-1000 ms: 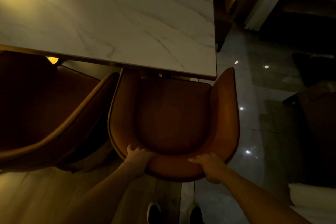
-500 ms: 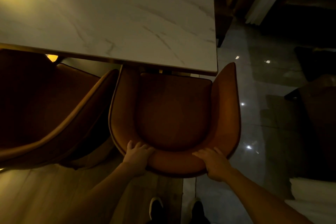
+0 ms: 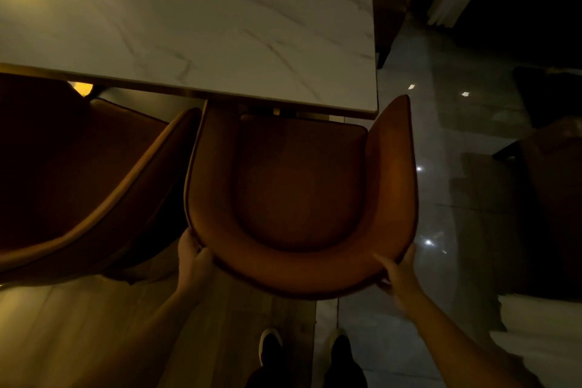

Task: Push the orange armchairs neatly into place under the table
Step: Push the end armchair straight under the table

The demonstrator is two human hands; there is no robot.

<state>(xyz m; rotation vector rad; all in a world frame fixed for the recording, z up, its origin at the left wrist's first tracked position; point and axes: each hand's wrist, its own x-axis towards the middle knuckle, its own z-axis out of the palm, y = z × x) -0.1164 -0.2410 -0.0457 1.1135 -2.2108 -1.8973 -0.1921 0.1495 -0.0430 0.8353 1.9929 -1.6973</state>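
An orange armchair (image 3: 299,192) with a curved back faces the white marble table (image 3: 195,19), its seat front just under the table's near edge. The chair's right arm tip sticks out past the table's right corner. My left hand (image 3: 192,257) grips the outside of the backrest at its left rear corner. On the right rear corner of the backrest, my right hand (image 3: 397,272) holds the rim, thumb on top. A second orange armchair (image 3: 82,179) stands close on the left, angled, its arm almost touching the first chair.
My two dark shoes (image 3: 271,345) stand behind the chair on the line where wood flooring meets glossy grey tile. Dark furniture (image 3: 554,186) fills the right side, and a white object (image 3: 541,340) lies at the lower right. The room is dim.
Both hands slid from the top middle of the backrest outward to its rear corners. The chair sits slightly nearer the table.
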